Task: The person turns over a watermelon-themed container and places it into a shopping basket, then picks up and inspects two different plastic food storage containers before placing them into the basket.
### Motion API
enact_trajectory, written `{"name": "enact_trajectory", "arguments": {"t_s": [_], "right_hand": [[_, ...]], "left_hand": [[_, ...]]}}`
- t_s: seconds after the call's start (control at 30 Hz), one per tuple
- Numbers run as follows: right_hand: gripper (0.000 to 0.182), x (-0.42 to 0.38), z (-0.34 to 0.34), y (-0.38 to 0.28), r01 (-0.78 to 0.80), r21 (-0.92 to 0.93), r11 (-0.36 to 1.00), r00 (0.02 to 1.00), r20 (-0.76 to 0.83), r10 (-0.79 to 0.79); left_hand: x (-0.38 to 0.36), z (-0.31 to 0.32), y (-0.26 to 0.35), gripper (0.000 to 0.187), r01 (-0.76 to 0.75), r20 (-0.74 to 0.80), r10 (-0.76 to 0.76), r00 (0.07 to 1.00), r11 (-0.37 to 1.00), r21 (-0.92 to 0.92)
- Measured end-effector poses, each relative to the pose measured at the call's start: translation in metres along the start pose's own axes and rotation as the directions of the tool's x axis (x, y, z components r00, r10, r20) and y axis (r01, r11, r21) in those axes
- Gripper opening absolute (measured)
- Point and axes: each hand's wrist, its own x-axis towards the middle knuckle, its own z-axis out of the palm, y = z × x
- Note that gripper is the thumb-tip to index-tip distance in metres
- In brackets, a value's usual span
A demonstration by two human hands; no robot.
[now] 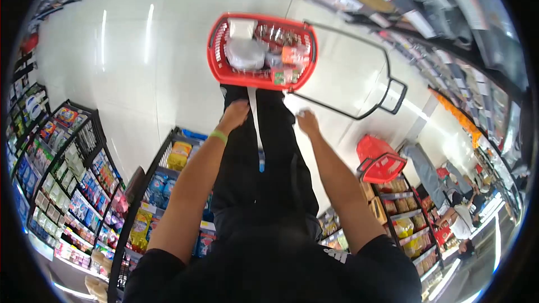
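A red shopping basket (213, 70) stands on the pale floor at my feet, holding a white pack (242, 28), a round whitish bagged item (245, 54) and several other packages. Its long black handle (389, 56) extends to the right. My left hand (236, 114), below a yellow-green wristband (218, 135), is over my dark trousers with its fingers curled; whether it holds anything is hidden. Beside my other leg, my right hand (306, 122) is closed, just below the basket's lower right corner, its contents too small to make out. Neither hand touches the basket.
Stocked shelves (67, 179) line the left, and a display rack (140, 207) is near my left arm. Another red basket (382, 160) stands at the right beside a person's grey-clad leg (425, 171). More shelves (407, 213) and another person (461, 220) are lower right.
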Motion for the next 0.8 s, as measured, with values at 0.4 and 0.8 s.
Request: {"name": "enact_trajectory", "arguments": {"t_s": [0.4,0.8], "right_hand": [[0.004,-0.115,-0.103,0.007,0.688,-0.38,0.618,0.718,0.233,-0.656],[0.03,-0.134,-0.191,-0.076,0.209,0.503,0.838,0.952,0.089,-0.291]], "left_hand": [[-0.131,-0.207,0.138,0.035,0.532,0.242,-0.761,0.602,0.157,-0.832],[-0.052,-0.208,0.151,0.035,0.497,-0.212,-0.621,0.754,0.751,-0.434]]}}
